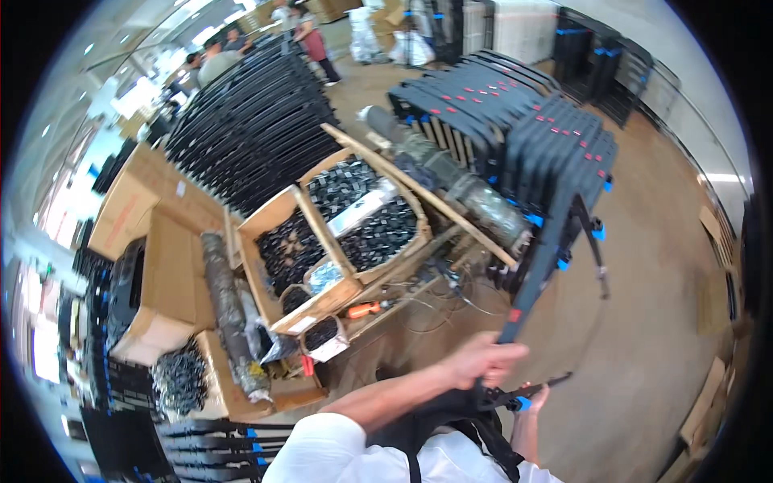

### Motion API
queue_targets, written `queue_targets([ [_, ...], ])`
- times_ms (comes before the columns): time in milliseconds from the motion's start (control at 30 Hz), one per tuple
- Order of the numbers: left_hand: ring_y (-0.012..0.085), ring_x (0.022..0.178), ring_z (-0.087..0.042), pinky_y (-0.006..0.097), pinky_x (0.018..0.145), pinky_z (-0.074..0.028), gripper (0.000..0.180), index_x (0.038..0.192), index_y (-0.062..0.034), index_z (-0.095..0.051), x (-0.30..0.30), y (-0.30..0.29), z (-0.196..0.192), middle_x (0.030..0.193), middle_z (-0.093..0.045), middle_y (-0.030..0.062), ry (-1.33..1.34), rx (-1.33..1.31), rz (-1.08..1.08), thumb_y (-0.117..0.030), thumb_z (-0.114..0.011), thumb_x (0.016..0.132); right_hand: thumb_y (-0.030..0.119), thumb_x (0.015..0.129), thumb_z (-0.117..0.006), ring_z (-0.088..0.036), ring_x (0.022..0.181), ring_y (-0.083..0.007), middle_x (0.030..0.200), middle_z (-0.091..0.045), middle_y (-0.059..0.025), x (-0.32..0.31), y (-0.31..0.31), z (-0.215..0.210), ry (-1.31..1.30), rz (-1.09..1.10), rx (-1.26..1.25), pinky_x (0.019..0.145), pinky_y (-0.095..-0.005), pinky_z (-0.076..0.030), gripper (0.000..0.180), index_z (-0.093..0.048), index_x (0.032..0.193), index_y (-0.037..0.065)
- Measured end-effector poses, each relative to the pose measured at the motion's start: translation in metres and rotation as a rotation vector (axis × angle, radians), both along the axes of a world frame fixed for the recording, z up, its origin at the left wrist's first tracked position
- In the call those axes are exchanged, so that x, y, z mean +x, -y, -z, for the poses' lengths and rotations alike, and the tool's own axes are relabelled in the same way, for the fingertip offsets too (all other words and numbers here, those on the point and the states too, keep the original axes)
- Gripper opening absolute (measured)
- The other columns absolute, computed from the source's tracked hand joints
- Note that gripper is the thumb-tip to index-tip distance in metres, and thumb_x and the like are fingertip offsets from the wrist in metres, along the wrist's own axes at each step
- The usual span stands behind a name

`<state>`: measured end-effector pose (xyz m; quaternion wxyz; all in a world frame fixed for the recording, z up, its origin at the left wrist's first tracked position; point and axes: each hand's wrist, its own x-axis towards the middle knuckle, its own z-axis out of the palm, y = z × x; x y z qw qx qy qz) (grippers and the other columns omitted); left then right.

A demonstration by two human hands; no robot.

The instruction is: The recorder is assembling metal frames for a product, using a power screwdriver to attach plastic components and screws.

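A black metal frame (533, 282) with slim legs and blue end pads slants up and away in front of me, with a red mark on its near bar. My left hand (485, 361) is closed around its thick bar near the lower end. Beneath and to the right, my right hand (535, 399) is closed on a thin lower leg, beside a blue pad (522, 403); its fingers are partly hidden. Past the upper end of the held frame stands a row of similar black frames (555, 137) with red marks.
Left of centre, wooden bins (354, 278) hold many small black parts. An orange-handled screwdriver (364, 309) lies beside them. A wooden strip (427, 197) and film-wrapped rolls (483, 208) lie behind. Cardboard boxes (173, 266) and stacked black frames (250, 121) stand left. People (310, 36) are far back.
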<state>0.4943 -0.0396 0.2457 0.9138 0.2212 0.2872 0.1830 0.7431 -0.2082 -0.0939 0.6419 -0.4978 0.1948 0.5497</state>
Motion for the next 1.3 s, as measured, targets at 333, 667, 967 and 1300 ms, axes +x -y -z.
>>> queue_targets([
  [333,0.0024,0.066,-0.046,0.025,0.057,-0.036,0.021,0.099,-0.0055,-0.075,-0.297,0.023,0.082,0.072,-0.053,-0.0089,-0.844,0.385,-1.277,-0.026,-0.076,0.100,0.034,0.102,-0.067,-0.066,0.082,-0.0212,0.090,-0.069,-0.0072,0.092,-0.148,-0.191,0.414,-0.055,0.333,0.075,-0.0340,-0.058,0.026,-0.064,0.100,0.008],
  [667,0.0047,0.055,-0.046,0.026,0.049,-0.036,0.025,0.084,-0.0075,-0.063,-0.566,0.147,0.158,0.065,-0.053,-0.0057,-1.373,0.246,-1.635,-0.021,-0.065,0.105,0.016,0.095,-0.070,-0.067,0.095,-0.0152,0.096,-0.070,-0.0031,-0.198,-0.275,-0.306,0.701,-0.772,0.456,0.083,-0.0336,-0.052,0.016,-0.064,0.109,0.014],
  [967,0.0446,0.086,-0.071,0.051,0.080,-0.054,0.033,0.109,-0.0025,-0.074,-0.624,0.165,0.165,0.089,-0.073,0.0252,-1.854,0.083,-1.170,-0.033,-0.067,0.099,0.021,0.095,-0.068,-0.071,0.091,-0.0249,0.095,-0.074,-0.0086,-0.275,-0.300,-0.240,0.630,-0.961,0.293,0.082,-0.0474,-0.058,0.012,-0.069,0.094,0.008],
  [1300,0.0471,0.116,-0.065,0.051,0.101,-0.051,0.049,0.125,0.0104,-0.070,-0.623,0.158,0.197,0.127,-0.070,0.0286,-2.343,0.294,-0.856,-0.032,-0.066,0.102,0.011,0.092,-0.068,-0.075,0.098,-0.0316,0.112,-0.077,-0.0145,-0.233,-0.302,-0.143,0.617,-1.205,0.126,0.084,-0.0435,-0.060,0.017,-0.070,0.107,0.003],
])
